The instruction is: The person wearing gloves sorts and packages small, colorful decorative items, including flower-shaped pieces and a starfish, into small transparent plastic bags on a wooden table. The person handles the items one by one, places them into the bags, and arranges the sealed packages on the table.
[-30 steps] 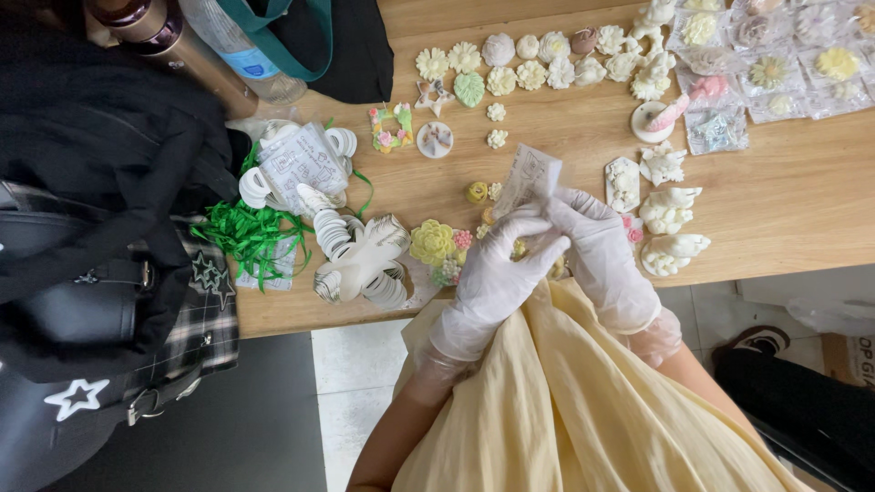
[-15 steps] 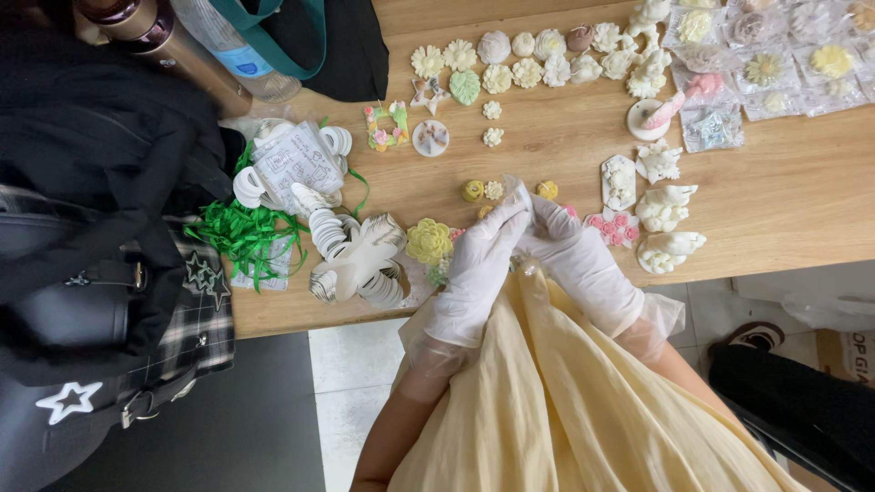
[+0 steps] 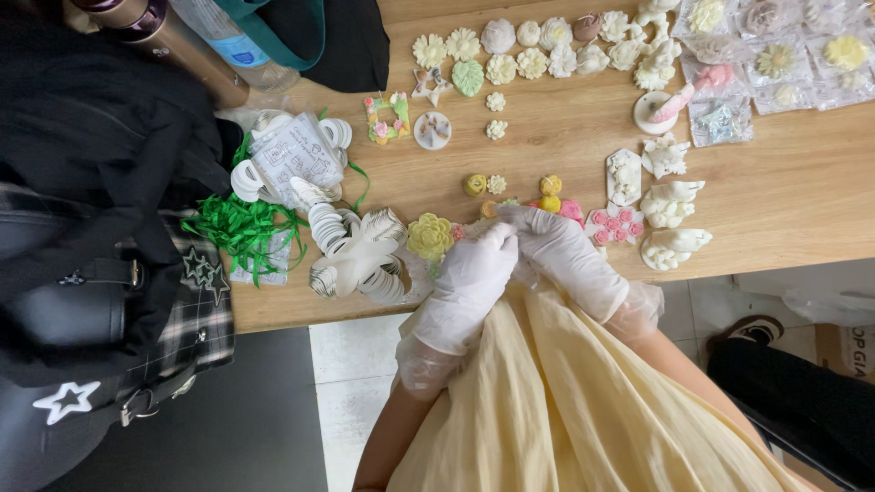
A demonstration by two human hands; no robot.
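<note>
Since a second ago both gloved hands, left hand (image 3: 469, 278) and right hand (image 3: 570, 255), have drawn back to the worktop (image 3: 802, 196) edge, fingers pinched shut on a clear packet (image 3: 492, 226), at three o'clock of the yellow flower (image 3: 429, 236).

Both gloved hands are bunched together at the near edge of the wooden table, left hand (image 3: 469, 278) and right hand (image 3: 563, 251) fingertips touching, pinching something small I honestly can't make out. Right beside them sits a yellow flower piece (image 3: 429, 236), lying flat, petals up, touching nothing.
</note>
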